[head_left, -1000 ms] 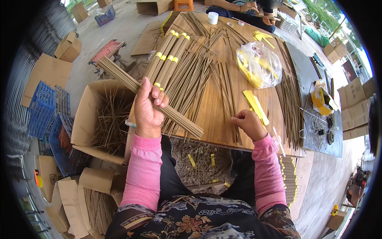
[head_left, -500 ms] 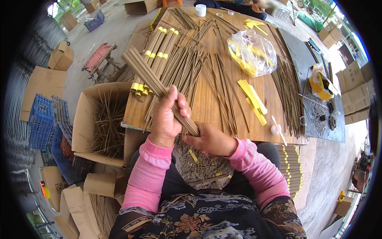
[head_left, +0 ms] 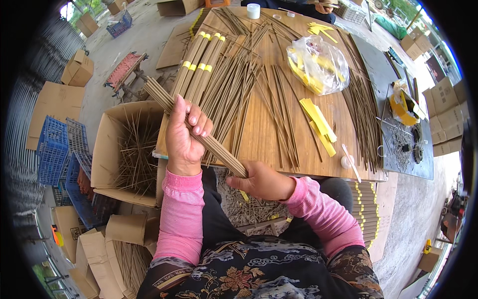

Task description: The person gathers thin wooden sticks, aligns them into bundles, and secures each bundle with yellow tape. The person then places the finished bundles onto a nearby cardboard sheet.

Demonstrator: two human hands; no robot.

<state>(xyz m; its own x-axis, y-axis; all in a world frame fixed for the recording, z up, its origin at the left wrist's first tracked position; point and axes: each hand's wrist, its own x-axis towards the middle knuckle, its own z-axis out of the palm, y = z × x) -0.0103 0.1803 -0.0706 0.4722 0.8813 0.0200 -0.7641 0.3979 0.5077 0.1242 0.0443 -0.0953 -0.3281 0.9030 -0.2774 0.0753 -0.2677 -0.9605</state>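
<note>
Both of my hands hold one bundle of thin brown incense sticks (head_left: 219, 151), which slants from upper left to lower right over the table's near edge. My left hand (head_left: 185, 132) wraps round its upper part, thumb up along the sticks. My right hand (head_left: 266, 180) is closed round the lower end and hides the stick ends there. No yellow band shows on this bundle. Just beyond my left hand lie finished bundles (head_left: 198, 70) with yellow paper bands. Loose sticks (head_left: 231, 94) are spread on the wooden table (head_left: 311, 162) beside them.
Yellow paper strips (head_left: 318, 127) and a clear bag (head_left: 318, 67) of more strips lie on the table. A small white jar (head_left: 347, 161) stands at the near edge. At the left is a cardboard box (head_left: 107, 169) of sticks. Another person's hand (head_left: 324, 9) shows at the far side.
My left hand has moved left and slid toward the upper part of the bundle, its fingers now looser. The bundle's upper end has dropped left and down; my right hand stays at the lower end.
</note>
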